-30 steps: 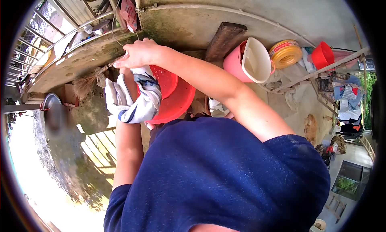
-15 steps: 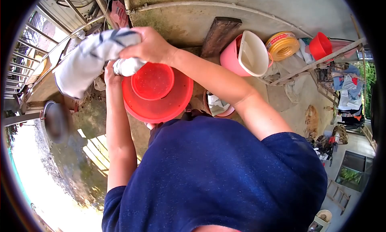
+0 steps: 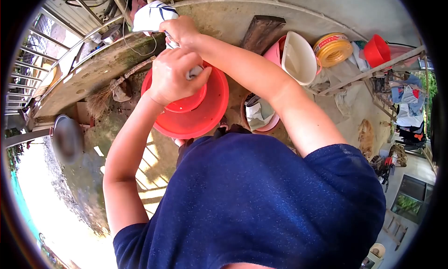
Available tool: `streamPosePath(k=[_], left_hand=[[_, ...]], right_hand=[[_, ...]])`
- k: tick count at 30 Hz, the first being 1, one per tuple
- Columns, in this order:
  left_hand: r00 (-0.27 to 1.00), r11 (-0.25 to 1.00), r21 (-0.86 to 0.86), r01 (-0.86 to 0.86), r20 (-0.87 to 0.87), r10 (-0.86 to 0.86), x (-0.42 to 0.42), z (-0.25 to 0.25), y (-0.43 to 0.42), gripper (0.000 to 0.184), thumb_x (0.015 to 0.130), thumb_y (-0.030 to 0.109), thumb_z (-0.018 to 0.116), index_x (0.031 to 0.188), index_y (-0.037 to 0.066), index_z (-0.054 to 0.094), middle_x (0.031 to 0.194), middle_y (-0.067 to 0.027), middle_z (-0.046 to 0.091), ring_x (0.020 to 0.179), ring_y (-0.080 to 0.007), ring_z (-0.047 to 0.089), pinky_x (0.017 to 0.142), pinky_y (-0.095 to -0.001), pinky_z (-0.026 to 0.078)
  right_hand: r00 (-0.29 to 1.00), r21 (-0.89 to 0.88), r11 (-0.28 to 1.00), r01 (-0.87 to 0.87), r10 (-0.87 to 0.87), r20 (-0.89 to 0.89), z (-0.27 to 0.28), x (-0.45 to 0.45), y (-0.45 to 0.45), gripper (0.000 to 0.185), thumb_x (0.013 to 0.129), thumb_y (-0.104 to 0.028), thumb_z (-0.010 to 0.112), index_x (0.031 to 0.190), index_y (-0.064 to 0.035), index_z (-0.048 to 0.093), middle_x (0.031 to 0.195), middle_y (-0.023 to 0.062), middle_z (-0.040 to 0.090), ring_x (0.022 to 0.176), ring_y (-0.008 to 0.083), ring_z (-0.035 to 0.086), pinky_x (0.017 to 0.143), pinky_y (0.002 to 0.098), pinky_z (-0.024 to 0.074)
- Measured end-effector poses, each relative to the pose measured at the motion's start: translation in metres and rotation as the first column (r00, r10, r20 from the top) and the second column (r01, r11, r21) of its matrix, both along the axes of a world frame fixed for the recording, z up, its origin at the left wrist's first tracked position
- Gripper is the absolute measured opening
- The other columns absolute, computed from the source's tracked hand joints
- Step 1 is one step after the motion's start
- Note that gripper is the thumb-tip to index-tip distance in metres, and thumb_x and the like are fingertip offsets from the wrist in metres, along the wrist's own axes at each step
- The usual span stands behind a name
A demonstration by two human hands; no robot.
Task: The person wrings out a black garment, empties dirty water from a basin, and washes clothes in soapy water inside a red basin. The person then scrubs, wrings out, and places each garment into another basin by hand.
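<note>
A white cloth with dark lines (image 3: 153, 17) is bunched and twisted between my two hands. My right hand (image 3: 181, 31) is closed around it, with a loose bulge sticking out beyond the fingers. Nearer to me, my left hand (image 3: 175, 75) makes a fist on the cloth's other end, and a small pale bit shows by the thumb. Both hands are over or just beyond a wide red basin (image 3: 217, 98). Inside that basin sits a smaller red basin (image 3: 186, 103), partly covered by my left hand and forearm.
Right of the basins, a pot (image 3: 270, 124) holds pale material. Farther back are a pink-and-white bucket (image 3: 298, 59), a yellow hose coil (image 3: 332, 49), a red container (image 3: 374, 53) and a wooden board (image 3: 262, 33). A straw broom (image 3: 99, 101) leans by the low wall at left.
My left hand has come up and to the right, over the basins. The cloth, which hung loose to the left, is now twisted between both hands, its free part farther up and right.
</note>
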State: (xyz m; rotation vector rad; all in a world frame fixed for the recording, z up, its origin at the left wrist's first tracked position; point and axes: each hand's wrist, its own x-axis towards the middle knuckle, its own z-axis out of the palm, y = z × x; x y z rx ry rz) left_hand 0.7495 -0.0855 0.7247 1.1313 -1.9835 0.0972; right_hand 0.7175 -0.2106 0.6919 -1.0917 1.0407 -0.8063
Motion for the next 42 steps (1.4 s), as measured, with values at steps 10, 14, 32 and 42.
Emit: streamPosePath(k=[10, 14, 32, 42], left_hand=[[0.780, 0.733, 0.679, -0.031, 0.475, -0.408, -0.014, -0.098, -0.060, 0.034, 0.071, 0.005, 0.051, 0.104, 0.005, 0.058, 0.113, -0.0180, 0.053, 0.109, -0.0315, 0.046, 0.096, -0.0398, 0.031], [0.647, 0.670, 0.731, -0.128, 0.573, -0.502, -0.018, -0.100, -0.067, 0.037, 0.068, 0.003, 0.053, 0.105, 0.007, 0.058, 0.112, -0.0154, 0.055, 0.110, -0.0320, 0.046, 0.095, -0.0398, 0.032], [-0.712, 0.947, 0.118, 0.297, -0.633, 0.303, 0.047, -0.094, -0.008, 0.024, 0.080, 0.017, 0.046, 0.094, -0.002, 0.048, 0.077, -0.0118, 0.055, 0.069, -0.0226, 0.052, 0.066, -0.0347, 0.047], [-0.088, 0.999, 0.040, 0.020, -0.995, 0.042, 0.011, 0.039, 0.014, 0.038, 0.077, -0.002, 0.045, 0.115, -0.001, 0.044, 0.098, -0.0189, 0.059, 0.086, -0.0307, 0.060, 0.079, -0.0363, 0.048]], right_hand=[[0.998, -0.189, 0.981, 0.048, -0.054, -0.027, -0.047, 0.031, -0.006, 0.015, 0.054, -0.002, 0.064, 0.064, 0.0037, 0.055, 0.056, 0.0068, 0.052, 0.043, 0.0146, 0.048, 0.038, 0.0303, 0.0360], [0.996, -0.218, 0.974, 0.066, -0.077, -0.038, -0.045, 0.019, -0.006, 0.017, 0.055, -0.005, 0.066, 0.067, 0.0027, 0.056, 0.058, 0.0068, 0.052, 0.044, 0.0145, 0.048, 0.038, 0.0293, 0.0368], [0.286, 0.055, 0.753, -0.655, 0.180, 0.941, -0.040, -0.080, 0.035, 0.068, 0.073, -0.057, 0.056, 0.111, -0.0014, 0.052, 0.126, 0.0204, 0.044, 0.118, 0.0336, 0.040, 0.100, 0.0489, 0.0262], [0.821, 0.135, 0.988, -0.069, -0.020, 0.570, 0.028, -0.041, 0.026, 0.009, 0.069, -0.006, 0.060, 0.067, 0.0018, 0.058, 0.060, 0.0097, 0.056, 0.055, 0.0185, 0.055, 0.051, 0.0308, 0.0445]])
